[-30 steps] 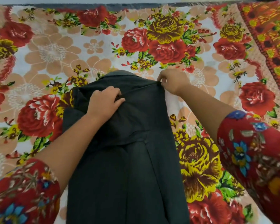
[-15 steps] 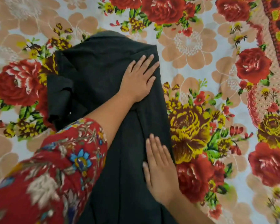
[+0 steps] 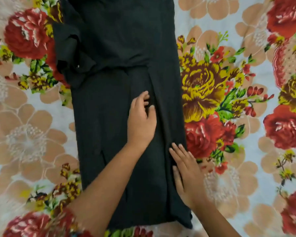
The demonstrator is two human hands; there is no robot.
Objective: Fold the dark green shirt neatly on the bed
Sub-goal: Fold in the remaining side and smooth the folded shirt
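The dark green shirt [image 3: 113,106] lies lengthwise on the floral bedsheet [image 3: 229,117], folded into a long narrow strip. A bunched sleeve [image 3: 70,53] sticks out at its upper left. My left hand [image 3: 141,122] rests on the middle of the shirt, its fingers bent and its thumb close to them, pinching fabric at a lengthwise crease. Palm down with straight fingers, my right hand [image 3: 186,173] lies flat on the shirt's right edge, nearer to me. The collar end is cut off by the top of the view.
The bedsheet with red, yellow and peach flowers spreads out on both sides of the shirt. My red floral sleeve [image 3: 41,226] shows at the bottom left.
My left hand has slid from the upper part of the shirt down to its middle, and its fingers have bent. My right hand stays flat on the right edge. The view has shifted down.
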